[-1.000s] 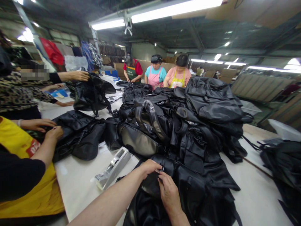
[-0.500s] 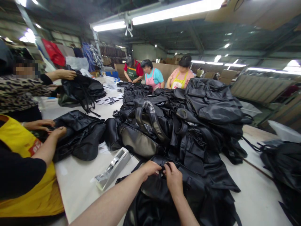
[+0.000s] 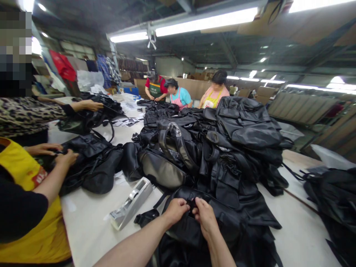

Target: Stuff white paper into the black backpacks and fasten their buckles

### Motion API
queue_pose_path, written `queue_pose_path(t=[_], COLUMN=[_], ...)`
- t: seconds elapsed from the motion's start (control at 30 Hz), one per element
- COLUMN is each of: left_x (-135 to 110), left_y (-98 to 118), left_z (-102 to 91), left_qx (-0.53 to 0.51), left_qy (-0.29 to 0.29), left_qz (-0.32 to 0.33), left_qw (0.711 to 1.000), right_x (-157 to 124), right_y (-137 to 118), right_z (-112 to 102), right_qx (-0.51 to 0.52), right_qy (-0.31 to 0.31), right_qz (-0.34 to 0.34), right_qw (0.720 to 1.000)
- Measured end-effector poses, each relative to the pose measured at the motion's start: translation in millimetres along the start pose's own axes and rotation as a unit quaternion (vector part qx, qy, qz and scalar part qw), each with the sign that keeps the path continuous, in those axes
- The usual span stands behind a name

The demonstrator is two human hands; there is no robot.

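A black leather-look backpack (image 3: 230,218) lies on the table in front of me, below both my hands. My left hand (image 3: 176,210) is closed in a pinch on a small black strap at the upper part of this bag. Close beside it, my right hand (image 3: 204,215) also pinches the strap between thumb and fingers. The fingertips are almost together, and the exact strap end or fastening between them is too dark to make out. A grey tape dispenser (image 3: 132,202) stands on the table to the left of my left forearm.
A large pile of black bags (image 3: 164,170) rises just beyond my hands. Co-workers handle a bag (image 3: 97,167) and another bag at the left; several people work across the white table (image 3: 86,222). More black bags (image 3: 333,196) hang or lie at the right edge.
My hands have shifted slightly down, and my right fingers have turned on the strap. At the left, the co-worker in the leopard-print sleeve has lowered the bag and reached farther right.
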State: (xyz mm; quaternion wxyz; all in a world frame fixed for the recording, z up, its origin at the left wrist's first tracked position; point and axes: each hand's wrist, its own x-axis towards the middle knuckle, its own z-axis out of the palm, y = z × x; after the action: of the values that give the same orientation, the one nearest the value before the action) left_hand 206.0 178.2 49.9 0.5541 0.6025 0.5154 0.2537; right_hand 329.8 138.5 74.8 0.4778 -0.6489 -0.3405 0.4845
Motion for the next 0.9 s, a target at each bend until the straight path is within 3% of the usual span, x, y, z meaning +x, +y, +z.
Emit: queue_pose_path(t=[0.27,0.53,0.8,0.9], left_x=[-23,-41,-69,-75], left_y=[-13,-9,0,-3], left_z=[0.9,1.9,1.0,1.2], left_qx=[0.036,0.055,0.117,0.137], left_qy=[0.038,0.062,0.075,0.086], left_qz=[0.096,0.112,0.144,0.136], left_qw=[0.994,0.990,0.980,0.977], right_x=[-17,-32,-43,-48], right_y=[12,17,26,23], right_z=[1,10,22,23], right_qx=[-0.050,-0.054,-0.072,-0.140], right_qy=[-0.035,-0.054,0.033,0.063], right_qz=[0.051,0.088,0.049,-0.046], right_qw=[0.997,0.993,0.996,0.987])
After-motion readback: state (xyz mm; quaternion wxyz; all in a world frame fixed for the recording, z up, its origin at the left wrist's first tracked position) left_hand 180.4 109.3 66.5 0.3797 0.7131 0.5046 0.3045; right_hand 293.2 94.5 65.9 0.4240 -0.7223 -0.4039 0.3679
